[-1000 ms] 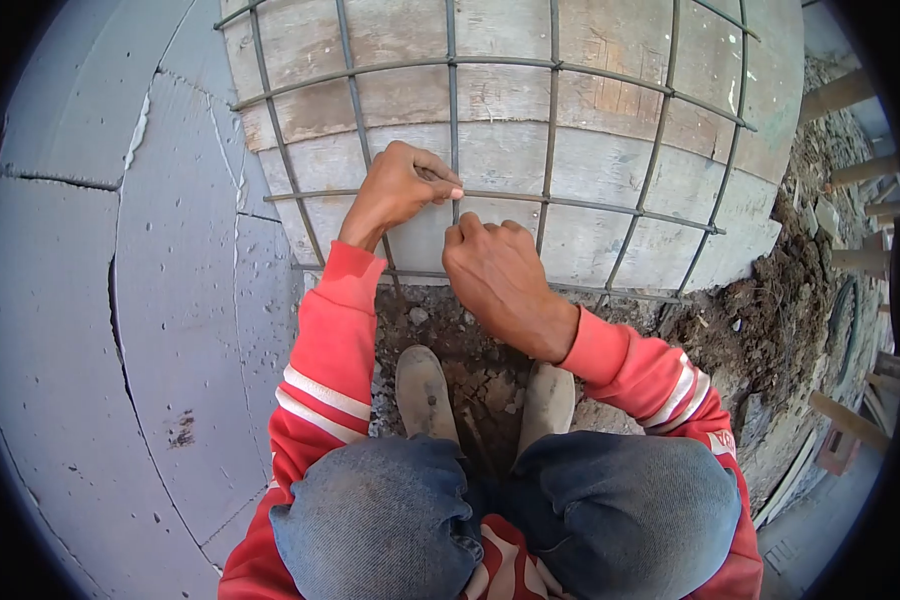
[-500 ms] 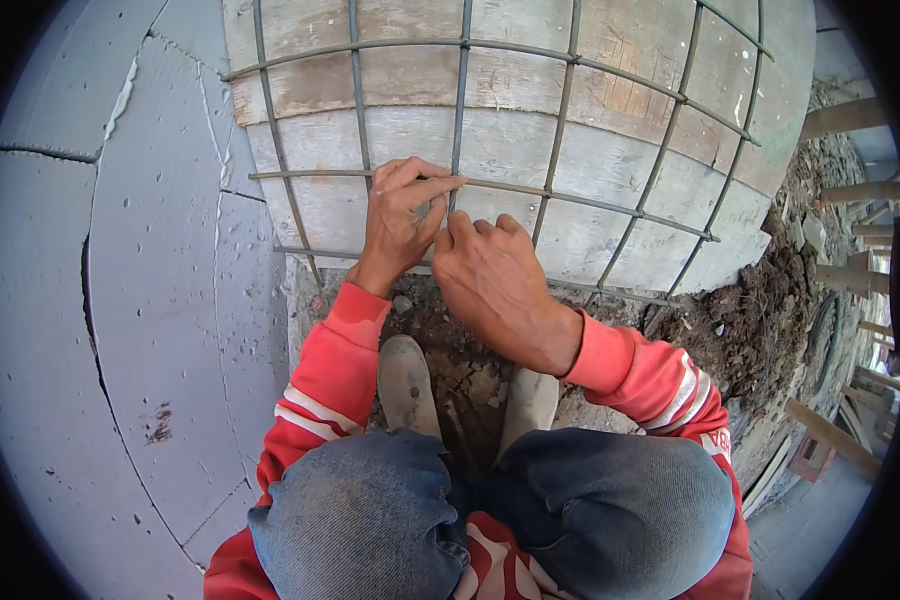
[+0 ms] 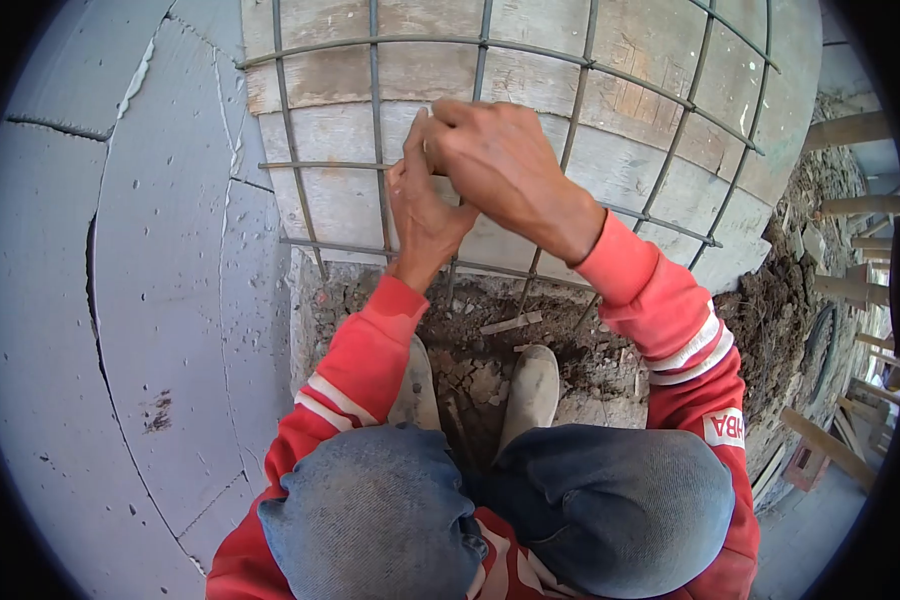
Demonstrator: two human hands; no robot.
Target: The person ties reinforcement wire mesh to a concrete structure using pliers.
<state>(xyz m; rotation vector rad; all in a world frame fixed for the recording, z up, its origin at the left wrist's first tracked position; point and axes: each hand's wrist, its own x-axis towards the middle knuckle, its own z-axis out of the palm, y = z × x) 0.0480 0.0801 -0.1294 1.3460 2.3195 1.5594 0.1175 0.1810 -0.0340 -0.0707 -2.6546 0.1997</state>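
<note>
A grid of thin steel rebar (image 3: 482,75) stands in front of pale wooden boards (image 3: 320,130). My left hand (image 3: 425,215) is at the grid's lower middle crossing, its index finger stretched upward, thumb apart, another finger bent by the horizontal bar. Just above and right of it, my right hand (image 3: 505,165) is closed in a fist, knuckles up, meeting the left fingertips. What the right fingers grip is hidden behind the hand. The crossing behind both hands is covered too.
Grey block wall or slab (image 3: 160,300) with cracks lies on the left. Broken soil (image 3: 470,365) and a small wood scrap (image 3: 511,323) lie below the grid, by my boots (image 3: 532,390). Wooden posts (image 3: 850,130) and dirt are on the right.
My right hand has risen from below the horizontal bar to above it, still closed. My left hand has shifted slightly right, its index finger now pointing up. The view has moved a little.
</note>
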